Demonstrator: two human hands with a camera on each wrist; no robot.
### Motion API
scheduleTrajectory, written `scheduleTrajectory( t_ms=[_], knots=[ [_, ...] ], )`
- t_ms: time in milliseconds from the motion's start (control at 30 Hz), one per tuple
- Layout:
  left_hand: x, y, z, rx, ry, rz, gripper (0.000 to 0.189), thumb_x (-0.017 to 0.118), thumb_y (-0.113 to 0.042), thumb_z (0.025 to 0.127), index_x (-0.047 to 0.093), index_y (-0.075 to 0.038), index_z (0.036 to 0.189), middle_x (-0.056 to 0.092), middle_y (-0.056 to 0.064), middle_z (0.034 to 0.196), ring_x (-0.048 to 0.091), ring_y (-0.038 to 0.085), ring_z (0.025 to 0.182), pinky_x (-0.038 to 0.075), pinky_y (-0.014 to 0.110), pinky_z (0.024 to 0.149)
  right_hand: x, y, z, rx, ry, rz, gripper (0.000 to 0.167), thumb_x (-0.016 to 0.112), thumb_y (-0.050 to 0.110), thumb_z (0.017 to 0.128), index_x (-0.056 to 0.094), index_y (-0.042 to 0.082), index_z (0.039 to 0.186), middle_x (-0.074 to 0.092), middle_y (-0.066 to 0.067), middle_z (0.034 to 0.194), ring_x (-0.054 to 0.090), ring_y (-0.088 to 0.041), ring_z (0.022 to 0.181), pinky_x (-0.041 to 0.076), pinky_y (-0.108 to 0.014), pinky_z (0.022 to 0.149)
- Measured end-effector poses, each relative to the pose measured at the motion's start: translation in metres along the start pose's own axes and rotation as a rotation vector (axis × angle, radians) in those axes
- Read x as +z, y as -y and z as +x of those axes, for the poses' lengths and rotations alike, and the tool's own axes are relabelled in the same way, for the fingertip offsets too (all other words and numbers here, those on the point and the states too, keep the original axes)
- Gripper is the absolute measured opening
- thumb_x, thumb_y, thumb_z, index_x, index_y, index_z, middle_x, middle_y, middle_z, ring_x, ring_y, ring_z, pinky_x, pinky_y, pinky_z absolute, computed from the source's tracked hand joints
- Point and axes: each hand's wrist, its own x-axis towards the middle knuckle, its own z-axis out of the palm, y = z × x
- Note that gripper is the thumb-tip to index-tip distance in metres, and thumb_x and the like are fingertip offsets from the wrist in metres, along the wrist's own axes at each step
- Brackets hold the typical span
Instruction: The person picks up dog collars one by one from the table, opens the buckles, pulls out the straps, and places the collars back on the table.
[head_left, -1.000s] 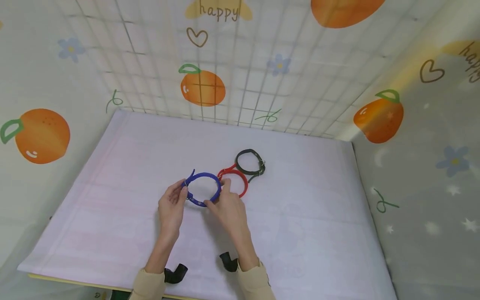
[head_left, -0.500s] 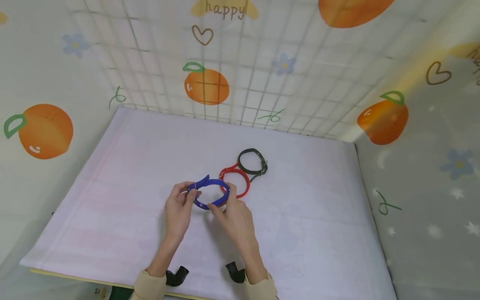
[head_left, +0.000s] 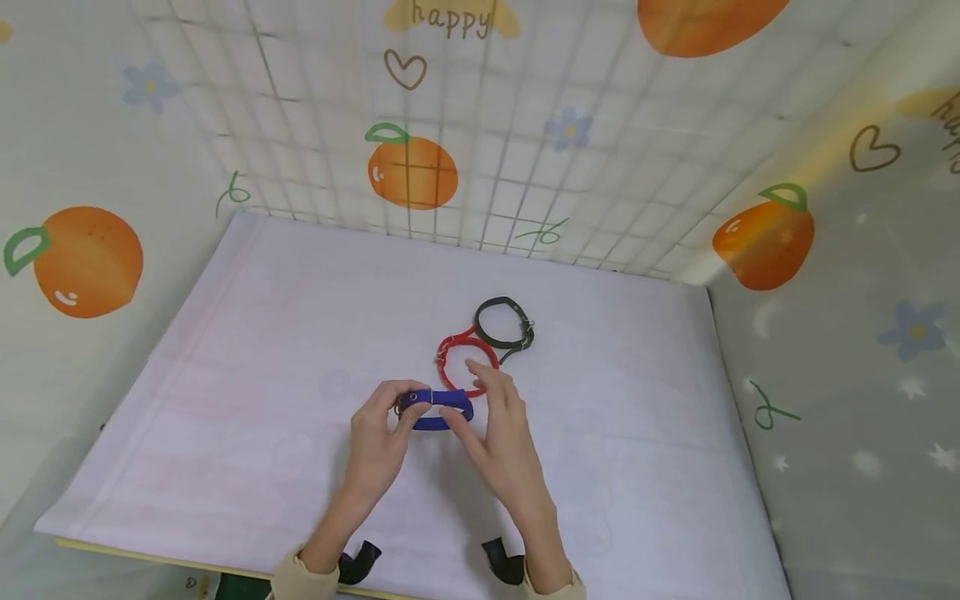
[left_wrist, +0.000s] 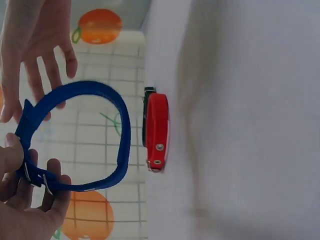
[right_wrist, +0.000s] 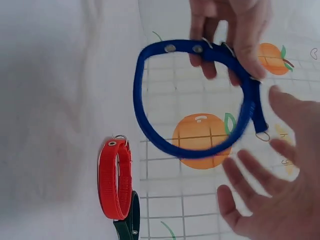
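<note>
A blue buckle collar point(head_left: 431, 423), closed into a loop, is held up above the table. My left hand point(head_left: 378, 437) pinches it at the buckle, thumb on one side and fingers on the other, as the left wrist view also shows. My right hand point(head_left: 510, 442) is spread beside the loop's right side, with a gap between its fingers point(right_wrist: 255, 172) and the strap in the right wrist view. The collar's loose strap end point(right_wrist: 260, 117) points toward that hand's thumb. Just beyond lies a red collar point(head_left: 441, 358), touching a dark green collar point(head_left: 504, 300) behind it.
White cloth covers the table point(head_left: 637, 433), whose yellowish front edge point(head_left: 150, 556) shows at lower left. Patterned curtains point(head_left: 75, 375) and a wire grid point(head_left: 495, 183) enclose the sides and back. Black wrist mounts point(head_left: 504, 562) sit by both sleeves.
The blue collar has come nearer and turned so its loop looks flatter in the head view. My right hand has let go of it and spread its fingers. The red and green collars have stayed put.
</note>
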Motion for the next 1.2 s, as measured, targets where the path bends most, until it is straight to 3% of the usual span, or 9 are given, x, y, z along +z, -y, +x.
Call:
scheduleTrajectory(
  t_ms=[100,233,400,567,767,1033,1200],
  knots=[
    [0.003,-0.006,0.001,0.053,0.039,0.010,0.022,0.078,-0.016,0.096,0.072,-0.014,0.117,0.076,0.002,0.110,0.070,0.012,0.098,0.060,0.025,0.087,-0.001,0.000,-0.001,-0.078,0.014,0.021,0.054,0.076,0.035,0.102,0.057,0.021,0.151,0.061,-0.006,0.147,0.059,-0.027,0.137,0.050,-0.055,0.110],
    [0.008,-0.016,0.007,0.092,0.063,-0.009,0.022,0.077,-0.017,0.098,0.071,-0.013,0.118,0.077,0.002,0.113,0.071,0.013,0.101,0.061,0.026,0.089,-0.005,-0.001,0.003,-0.127,0.018,0.033,0.039,0.072,0.027,0.104,0.065,0.018,0.141,0.069,-0.003,0.136,0.066,-0.023,0.129,0.050,-0.048,0.103],
    [0.012,-0.025,0.018,0.102,0.078,-0.029,0.021,0.077,-0.017,0.098,0.073,-0.012,0.118,0.078,0.003,0.113,0.071,0.015,0.098,0.060,0.028,0.086,-0.013,-0.005,0.011,-0.154,-0.004,0.075,0.035,0.074,0.017,0.102,0.068,0.015,0.136,0.074,-0.005,0.122,0.075,-0.020,0.112,0.063,-0.037,0.094],
    [0.016,-0.030,0.022,0.061,0.089,-0.059,0.020,0.077,-0.019,0.098,0.074,-0.012,0.117,0.081,0.003,0.110,0.073,0.015,0.096,0.061,0.027,0.086,-0.016,-0.011,0.015,-0.146,-0.030,0.157,0.027,0.076,0.012,0.099,0.071,0.012,0.125,0.074,-0.004,0.113,0.077,-0.017,0.102,0.066,-0.032,0.084],
    [0.019,-0.033,0.025,-0.001,0.098,-0.161,0.022,0.078,-0.019,0.097,0.076,-0.012,0.118,0.082,0.004,0.112,0.079,0.019,0.102,0.063,0.027,0.091,-0.021,-0.015,0.017,-0.109,-0.036,0.256,0.024,0.076,0.010,0.099,0.074,0.012,0.123,0.076,-0.003,0.109,0.072,-0.012,0.091,0.060,-0.022,0.074],
    [0.021,-0.035,0.029,-0.083,0.110,-0.218,0.026,0.080,-0.020,0.096,0.075,-0.010,0.120,0.081,0.012,0.116,0.080,0.025,0.109,0.064,0.036,0.098,-0.023,-0.018,0.020,-0.072,-0.042,0.274,0.025,0.079,0.015,0.097,0.077,0.016,0.122,0.075,-0.002,0.105,0.064,-0.009,0.086,0.055,-0.020,0.072],
    [0.023,-0.034,0.028,-0.079,0.094,-0.207,0.023,0.080,-0.022,0.097,0.075,-0.010,0.116,0.082,0.009,0.111,0.080,0.024,0.106,0.064,0.037,0.098,-0.021,-0.019,0.020,-0.071,-0.057,0.294,0.023,0.079,0.014,0.098,0.077,0.017,0.120,0.074,-0.001,0.102,0.061,-0.010,0.081,0.052,-0.021,0.066]
  ],
)
